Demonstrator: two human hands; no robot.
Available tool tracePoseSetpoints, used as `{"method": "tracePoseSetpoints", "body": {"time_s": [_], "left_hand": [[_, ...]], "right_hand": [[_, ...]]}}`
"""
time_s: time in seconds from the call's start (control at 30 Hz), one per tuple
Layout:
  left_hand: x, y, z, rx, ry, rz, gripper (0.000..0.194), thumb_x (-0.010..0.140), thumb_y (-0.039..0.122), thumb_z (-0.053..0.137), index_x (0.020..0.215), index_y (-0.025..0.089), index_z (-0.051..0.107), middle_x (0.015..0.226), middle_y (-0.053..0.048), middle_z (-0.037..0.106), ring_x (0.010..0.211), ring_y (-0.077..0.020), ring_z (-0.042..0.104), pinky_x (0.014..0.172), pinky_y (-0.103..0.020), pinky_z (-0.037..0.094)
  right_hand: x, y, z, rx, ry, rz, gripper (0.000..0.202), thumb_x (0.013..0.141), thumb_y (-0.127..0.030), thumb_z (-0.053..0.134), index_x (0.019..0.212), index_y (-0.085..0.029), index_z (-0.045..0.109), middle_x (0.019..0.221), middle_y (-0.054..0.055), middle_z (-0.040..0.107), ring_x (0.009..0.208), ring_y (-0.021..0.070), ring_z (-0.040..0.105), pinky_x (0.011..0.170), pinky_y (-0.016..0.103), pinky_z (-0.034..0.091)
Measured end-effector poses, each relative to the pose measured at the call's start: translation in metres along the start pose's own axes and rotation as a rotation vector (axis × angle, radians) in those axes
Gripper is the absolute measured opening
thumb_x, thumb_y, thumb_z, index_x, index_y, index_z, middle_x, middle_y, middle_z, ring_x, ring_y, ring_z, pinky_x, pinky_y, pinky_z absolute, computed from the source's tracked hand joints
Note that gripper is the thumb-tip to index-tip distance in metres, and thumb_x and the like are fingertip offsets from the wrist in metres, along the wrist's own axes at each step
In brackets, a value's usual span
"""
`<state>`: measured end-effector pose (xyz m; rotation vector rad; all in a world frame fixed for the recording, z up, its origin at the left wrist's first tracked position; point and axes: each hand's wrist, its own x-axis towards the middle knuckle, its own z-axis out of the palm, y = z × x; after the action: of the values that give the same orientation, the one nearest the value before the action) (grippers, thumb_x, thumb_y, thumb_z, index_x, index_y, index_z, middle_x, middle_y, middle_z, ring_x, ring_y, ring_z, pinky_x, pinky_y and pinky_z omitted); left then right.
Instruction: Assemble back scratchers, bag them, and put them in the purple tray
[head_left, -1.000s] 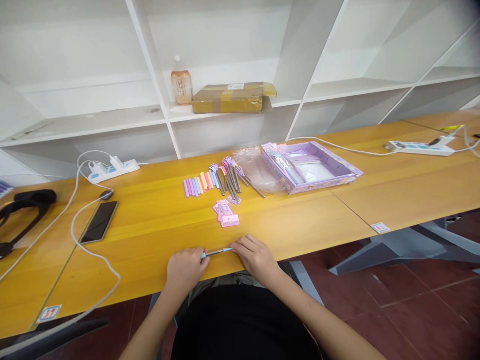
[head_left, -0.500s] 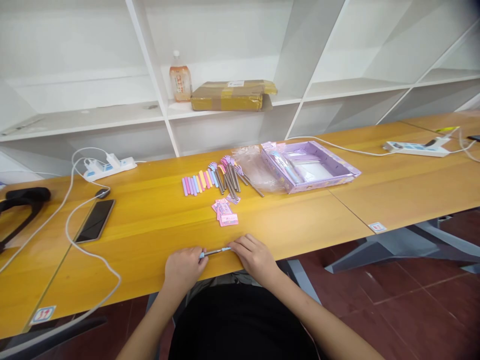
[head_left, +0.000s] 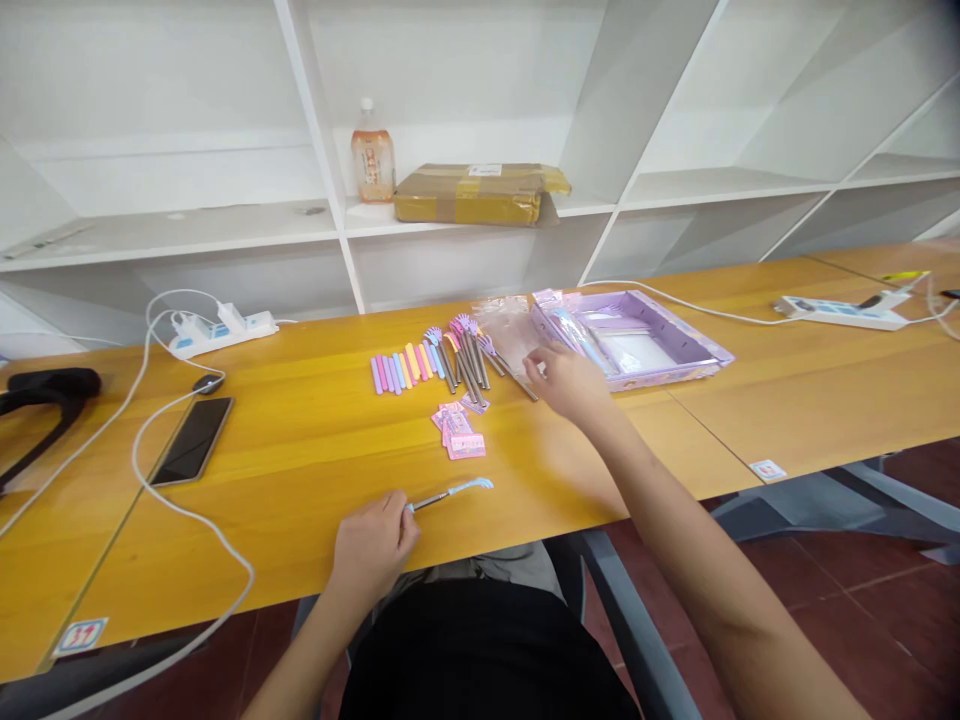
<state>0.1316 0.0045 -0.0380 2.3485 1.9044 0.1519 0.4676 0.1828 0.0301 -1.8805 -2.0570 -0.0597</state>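
Near the table's front edge, my left hand [head_left: 373,545] is closed round the handle of a blue back scratcher [head_left: 450,492], whose curved head points right. My right hand [head_left: 568,382] hovers by the crumpled clear plastic [head_left: 504,325] and the purple box [head_left: 675,372]; its fingers are slightly apart and hold nothing visible. Left of it lies a pile of metal rods with hand-shaped heads [head_left: 471,362]. Beside the pile is a row of coloured handles [head_left: 397,368]. Pink cards [head_left: 459,432] lie in front of them. The purple box holds wrapped pieces along its left side.
A phone [head_left: 193,440], white cables and a power strip [head_left: 225,332] lie on the left. Another power strip [head_left: 840,312] is at the right. On the shelf stand a bottle [head_left: 373,160] and a taped cardboard box [head_left: 472,195].
My right hand has let go of the back scratcher's head and moved up and right to the plastic and purple box. My left hand still holds the handle, and the view has shifted slightly.
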Motion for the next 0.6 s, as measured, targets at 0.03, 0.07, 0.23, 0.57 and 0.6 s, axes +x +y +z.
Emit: {"method": "tracePoseSetpoints", "body": {"time_s": [0.03, 0.07, 0.23, 0.57, 0.6], "left_hand": [[0.000, -0.001, 0.001, -0.006, 0.005, 0.001, 0.025, 0.105, 0.025, 0.041, 0.091, 0.022, 0.062, 0.087, -0.005, 0.074, 0.080, -0.0235, 0.069, 0.069, -0.034, 0.034], [0.000, -0.001, 0.001, -0.013, 0.010, 0.002, 0.025, 0.105, 0.025, 0.042, 0.090, 0.022, 0.061, 0.086, -0.005, 0.074, 0.079, -0.0234, 0.069, 0.070, -0.034, 0.034], [0.000, -0.003, 0.002, -0.033, 0.017, 0.004, 0.024, 0.105, 0.025, 0.042, 0.089, 0.022, 0.061, 0.083, -0.005, 0.073, 0.077, -0.0229, 0.069, 0.069, -0.034, 0.033], [0.001, -0.004, -0.001, -0.042, -0.018, 0.005, 0.024, 0.105, 0.025, 0.041, 0.088, 0.023, 0.059, 0.083, -0.003, 0.073, 0.078, -0.0225, 0.069, 0.068, -0.034, 0.033], [0.001, -0.004, -0.001, -0.040, -0.020, 0.001, 0.024, 0.105, 0.026, 0.041, 0.088, 0.023, 0.058, 0.084, -0.003, 0.073, 0.078, -0.0227, 0.069, 0.068, -0.034, 0.033]], "right_hand": [[0.018, 0.008, 0.005, -0.079, -0.070, 0.093, 0.037, 0.111, -0.040, 0.047, 0.123, -0.016, 0.073, 0.131, 0.018, 0.073, 0.115, 0.0313, 0.072, 0.093, 0.038, 0.052], [0.034, 0.015, 0.010, -0.135, -0.137, 0.169, 0.041, 0.110, -0.042, 0.049, 0.129, -0.013, 0.070, 0.134, 0.021, 0.072, 0.119, 0.0335, 0.071, 0.096, 0.039, 0.052], [0.063, 0.027, 0.041, -0.187, -0.190, 0.283, 0.060, 0.109, -0.053, 0.049, 0.135, 0.000, 0.061, 0.126, 0.031, 0.072, 0.122, 0.0400, 0.071, 0.100, 0.046, 0.053], [0.060, 0.036, 0.058, -0.185, -0.138, 0.348, 0.052, 0.105, -0.047, 0.060, 0.136, -0.005, 0.058, 0.125, 0.029, 0.071, 0.121, 0.0376, 0.072, 0.097, 0.043, 0.056], [0.059, 0.037, 0.058, -0.185, -0.131, 0.343, 0.051, 0.105, -0.046, 0.059, 0.136, -0.005, 0.059, 0.128, 0.030, 0.069, 0.121, 0.0377, 0.071, 0.097, 0.043, 0.056]]}}
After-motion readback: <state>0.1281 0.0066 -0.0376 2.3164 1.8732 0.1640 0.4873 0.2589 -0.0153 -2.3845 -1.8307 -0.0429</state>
